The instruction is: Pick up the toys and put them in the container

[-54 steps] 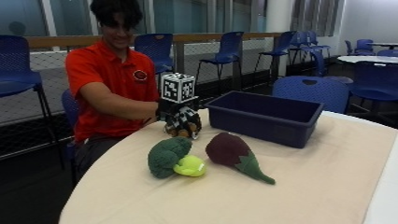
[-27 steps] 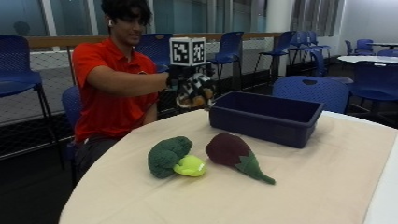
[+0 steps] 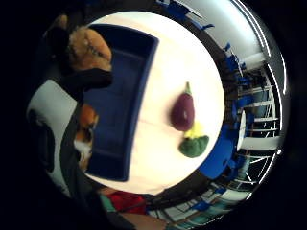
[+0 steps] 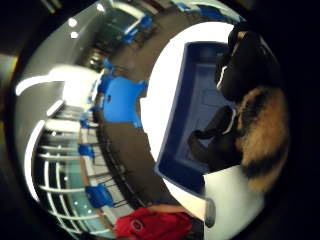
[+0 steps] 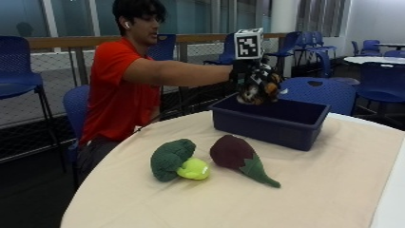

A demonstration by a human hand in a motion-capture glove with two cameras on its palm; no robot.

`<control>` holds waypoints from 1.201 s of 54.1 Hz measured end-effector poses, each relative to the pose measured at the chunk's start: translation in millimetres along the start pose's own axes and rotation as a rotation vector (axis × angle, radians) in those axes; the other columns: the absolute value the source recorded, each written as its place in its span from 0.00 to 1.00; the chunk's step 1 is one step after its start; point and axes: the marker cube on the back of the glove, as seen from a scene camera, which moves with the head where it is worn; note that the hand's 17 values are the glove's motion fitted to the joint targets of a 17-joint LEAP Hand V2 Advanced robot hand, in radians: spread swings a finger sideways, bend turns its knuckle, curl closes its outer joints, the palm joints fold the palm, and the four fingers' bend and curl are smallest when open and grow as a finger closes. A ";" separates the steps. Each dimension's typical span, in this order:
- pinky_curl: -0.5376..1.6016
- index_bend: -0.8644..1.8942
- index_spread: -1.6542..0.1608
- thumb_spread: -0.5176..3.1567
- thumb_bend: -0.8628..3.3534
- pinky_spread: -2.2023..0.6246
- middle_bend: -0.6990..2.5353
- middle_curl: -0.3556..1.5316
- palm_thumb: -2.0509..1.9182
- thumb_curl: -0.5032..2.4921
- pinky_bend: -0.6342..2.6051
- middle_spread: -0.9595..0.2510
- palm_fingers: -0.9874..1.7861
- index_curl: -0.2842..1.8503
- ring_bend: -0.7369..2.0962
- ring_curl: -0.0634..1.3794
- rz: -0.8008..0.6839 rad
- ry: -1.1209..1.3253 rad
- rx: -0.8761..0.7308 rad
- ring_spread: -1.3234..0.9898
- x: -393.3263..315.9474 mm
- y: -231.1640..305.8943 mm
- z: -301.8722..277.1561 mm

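One brown-and-black plush toy (image 5: 258, 90) — gripped in the curled fingers of the gloved right hand (image 5: 253, 76) — has risen from the tabletop's near edge to above the blue container (image 5: 269, 121), ready to drop; plush broccoli (image 5: 171, 159) and eggplant (image 5: 237, 156) wait mid-table.

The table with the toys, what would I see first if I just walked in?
You'd first see the gloved right hand holding a furry brown-and-black toy in the air, right over the blue container at the far side of the table. Nearer, a plush broccoli and a purple plush eggplant lie side by side on the tabletop.
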 end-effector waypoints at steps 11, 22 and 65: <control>0.48 0.37 0.67 0.44 0.19 0.69 0.23 0.34 0.59 0.40 0.59 0.58 0.33 0.48 0.40 0.34 -0.099 -0.093 -0.217 0.45 7.9 15.8 27.3; 0.46 0.36 0.67 0.47 0.19 0.76 0.24 0.29 0.53 0.35 0.63 0.67 0.31 0.40 0.37 0.27 -0.073 -0.216 -0.141 0.53 88.4 47.7 -9.0; 0.42 0.38 0.68 0.43 0.19 0.83 0.24 0.28 0.50 0.26 0.58 0.73 0.27 0.34 0.29 0.15 0.286 0.176 -0.421 0.60 344.1 179.0 89.8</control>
